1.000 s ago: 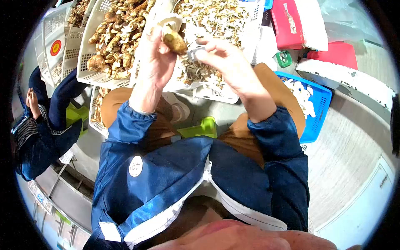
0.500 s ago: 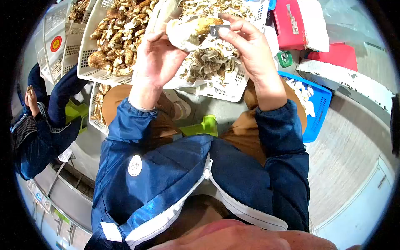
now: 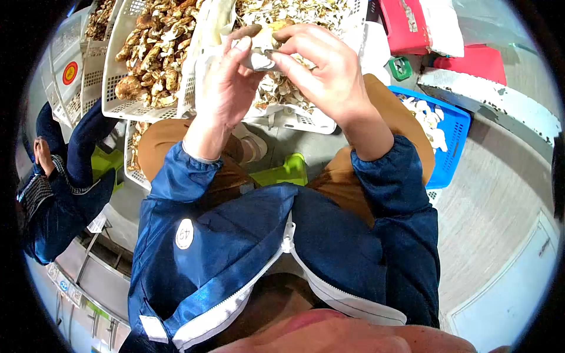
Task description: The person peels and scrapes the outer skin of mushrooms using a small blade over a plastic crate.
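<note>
Mushroom (image 3: 261,60) now clamped in left hand (image 3: 228,88), earlier more open; right hand (image 3: 331,73) pinched closed beside it.

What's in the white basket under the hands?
Inside the white basket: a loose heap of thin, pale and brownish shavings. The left hand and right hand block part of it; the heap hides the basket's floor.
</note>
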Action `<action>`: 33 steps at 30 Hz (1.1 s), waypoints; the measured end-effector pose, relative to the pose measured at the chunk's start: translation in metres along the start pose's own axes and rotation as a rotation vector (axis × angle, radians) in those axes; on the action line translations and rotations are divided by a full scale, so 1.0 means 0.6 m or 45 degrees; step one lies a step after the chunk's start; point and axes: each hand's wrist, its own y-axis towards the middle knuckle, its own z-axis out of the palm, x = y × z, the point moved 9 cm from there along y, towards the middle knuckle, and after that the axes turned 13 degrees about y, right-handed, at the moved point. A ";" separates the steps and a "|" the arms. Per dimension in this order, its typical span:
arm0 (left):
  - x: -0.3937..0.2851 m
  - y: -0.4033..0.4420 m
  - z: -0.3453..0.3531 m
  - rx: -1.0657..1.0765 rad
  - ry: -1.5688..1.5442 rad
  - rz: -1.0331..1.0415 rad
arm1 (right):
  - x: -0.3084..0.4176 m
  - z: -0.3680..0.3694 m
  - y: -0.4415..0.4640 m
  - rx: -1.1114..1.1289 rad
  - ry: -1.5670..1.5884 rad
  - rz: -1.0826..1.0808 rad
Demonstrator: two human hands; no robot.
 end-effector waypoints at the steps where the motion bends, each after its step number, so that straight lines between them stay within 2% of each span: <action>1: -0.001 0.000 0.001 0.023 0.015 0.014 | -0.005 -0.003 -0.002 -0.024 0.024 0.045; 4: -0.005 -0.001 -0.001 0.088 0.062 0.059 | -0.007 -0.002 -0.003 -0.032 -0.033 0.099; 8: -0.010 -0.004 -0.001 -0.094 0.157 0.071 | -0.021 -0.003 -0.006 -0.046 -0.156 0.244; 9: -0.010 -0.006 0.001 -0.116 0.117 0.054 | -0.019 -0.016 -0.001 -0.108 -0.150 0.190; 11: -0.010 -0.010 0.001 -0.162 0.036 0.022 | -0.046 -0.050 -0.001 -0.228 -0.233 0.270; 14: -0.001 0.001 -0.011 0.013 -0.178 -0.051 | -0.040 -0.107 0.014 -0.365 -0.373 0.375; 15: -0.003 0.003 -0.007 -0.052 -0.291 -0.073 | -0.040 -0.118 0.018 -0.420 -0.439 0.266; 19: -0.009 0.007 0.003 0.046 -0.546 -0.131 | -0.044 -0.118 0.016 -0.386 -0.630 0.193; 22: -0.006 0.007 0.002 0.070 -0.524 -0.151 | -0.032 -0.109 0.023 -0.375 -0.518 0.140; 23: -0.005 0.008 0.002 0.046 -0.534 -0.152 | -0.028 -0.100 0.025 -0.377 -0.436 0.023; 26: 0.000 0.006 0.010 -0.032 -0.561 -0.155 | -0.101 -0.021 -0.008 -0.211 0.684 0.682; 28: 0.007 0.006 0.011 0.003 -0.533 -0.144 | -0.074 -0.003 0.000 -0.167 0.645 0.406; 33: 0.023 -0.005 0.028 0.086 -0.568 -0.129 | -0.052 -0.015 -0.006 -0.199 0.348 0.379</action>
